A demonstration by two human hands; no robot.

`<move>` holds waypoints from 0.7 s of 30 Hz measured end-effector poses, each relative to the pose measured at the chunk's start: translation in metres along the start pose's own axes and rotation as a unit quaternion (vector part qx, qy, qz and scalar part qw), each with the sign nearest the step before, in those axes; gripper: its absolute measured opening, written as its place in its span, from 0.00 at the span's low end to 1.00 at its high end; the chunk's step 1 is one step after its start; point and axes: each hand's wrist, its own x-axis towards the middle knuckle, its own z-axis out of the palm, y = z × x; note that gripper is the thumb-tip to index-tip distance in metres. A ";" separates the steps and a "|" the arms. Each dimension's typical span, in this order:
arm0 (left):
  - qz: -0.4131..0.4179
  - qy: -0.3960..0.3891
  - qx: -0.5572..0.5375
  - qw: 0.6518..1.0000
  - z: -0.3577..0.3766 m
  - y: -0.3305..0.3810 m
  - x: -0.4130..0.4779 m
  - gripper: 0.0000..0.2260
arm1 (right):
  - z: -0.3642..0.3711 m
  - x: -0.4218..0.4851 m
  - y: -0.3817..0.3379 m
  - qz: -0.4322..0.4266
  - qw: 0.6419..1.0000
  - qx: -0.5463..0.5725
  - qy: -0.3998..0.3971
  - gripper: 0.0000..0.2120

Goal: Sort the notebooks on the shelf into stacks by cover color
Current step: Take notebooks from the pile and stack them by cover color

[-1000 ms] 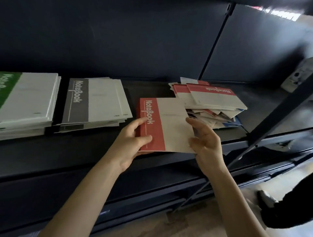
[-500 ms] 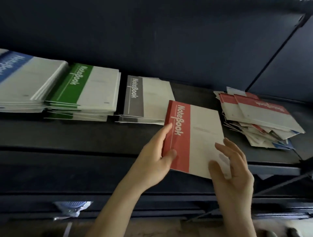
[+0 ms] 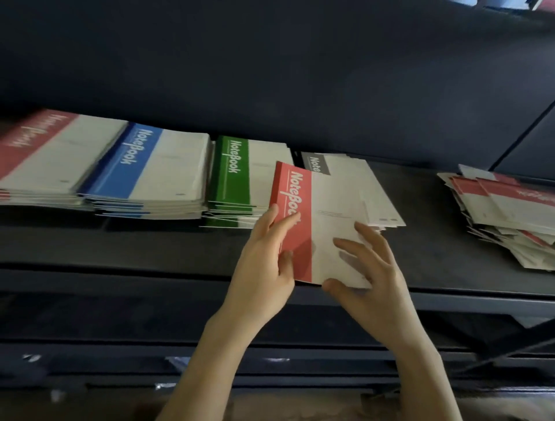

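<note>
One red notebook: left hand pinches its spine, right hand spread open at its corner. Carry it level to the red stack, far left of both hands.

Dim shelf, pale covers catching the light, blur toward both sides.

The dark shelf and its back panel soak up most of the light, so the view is dim and low in contrast. The white covers, the left hand and the right hand are the brightest parts. A small bright patch sits at the top right corner. The right hand's fingers throw a soft grey shadow on the red notebook. The red stack at far left is smeared, its lettering barely legible, and the blue stack is softer than the green stack. The loose pile at right is blurred too. The shelf's long lines bend slightly toward the frame edges.
</note>
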 end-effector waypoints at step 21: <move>0.013 0.057 0.236 0.970 -0.220 -0.114 -0.031 0.27 | 0.195 0.079 -0.142 -0.131 0.981 -0.114 -0.091 0.26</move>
